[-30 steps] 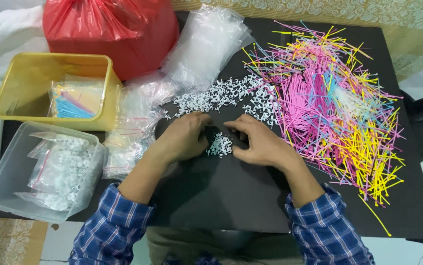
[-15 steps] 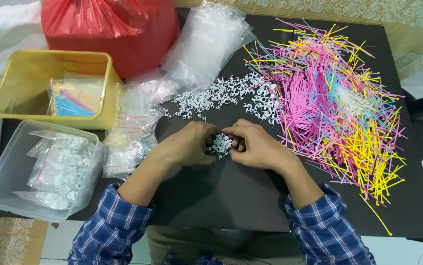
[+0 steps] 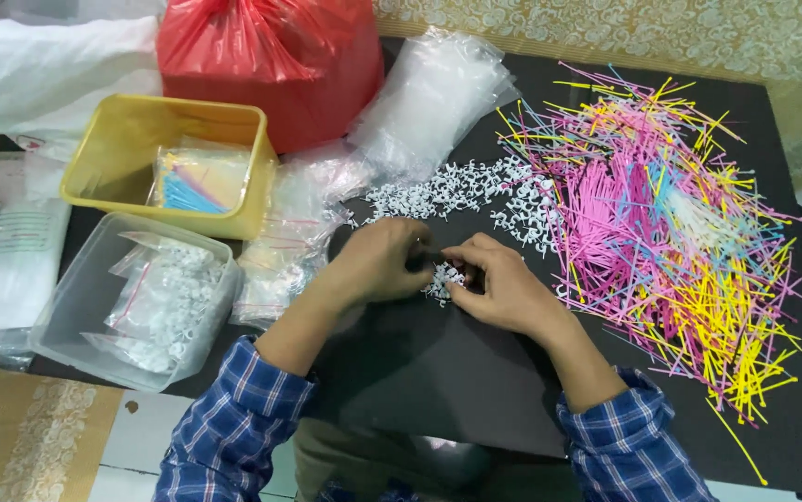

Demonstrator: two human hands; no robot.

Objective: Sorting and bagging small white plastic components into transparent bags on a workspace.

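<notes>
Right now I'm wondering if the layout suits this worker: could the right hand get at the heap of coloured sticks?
Probably yes. The right hand lies close beside the heap of coloured sticks on the black table, with nothing standing between them.

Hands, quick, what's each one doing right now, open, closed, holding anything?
Left hand: fingers curled over the small heap of white plastic clips; whether it holds any cannot be told.
Right hand: fingertips pinched on the same heap.
</notes>
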